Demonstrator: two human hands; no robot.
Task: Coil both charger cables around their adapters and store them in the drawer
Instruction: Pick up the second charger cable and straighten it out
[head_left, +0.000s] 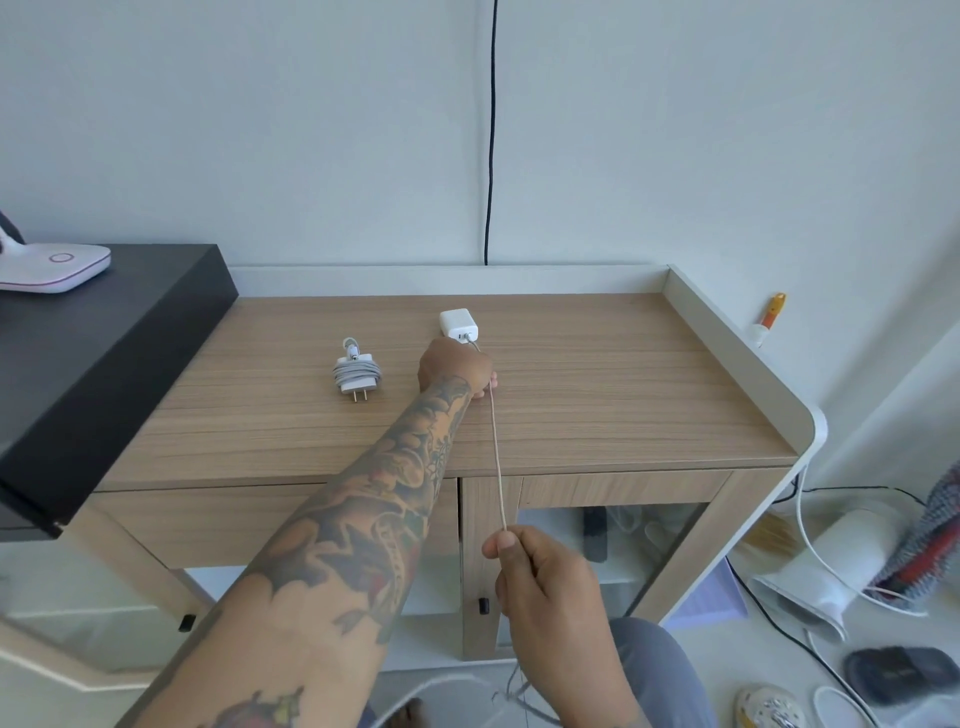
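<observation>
A white adapter (356, 375) with its grey cable wound around it lies on the wooden table top (597, 384), prongs toward me. A second, larger white adapter (457, 322) sits farther back, its thin beige cable (497, 457) stretched taut toward me. My left hand (456, 368) rests on the table just in front of that adapter, fingers closed around the cable near the plug. My right hand (545, 577) pinches the same cable in front of the table edge, below the top. The cable's loose end hangs under my right hand. The drawer front (623, 491) is closed.
A black shelf (104, 353) with a white lamp base (52, 267) adjoins the table on the left. A black wire (491, 130) runs down the wall. A raised white rim (737, 353) borders the table's back and right. Cords, a white appliance and slippers lie on the floor at right.
</observation>
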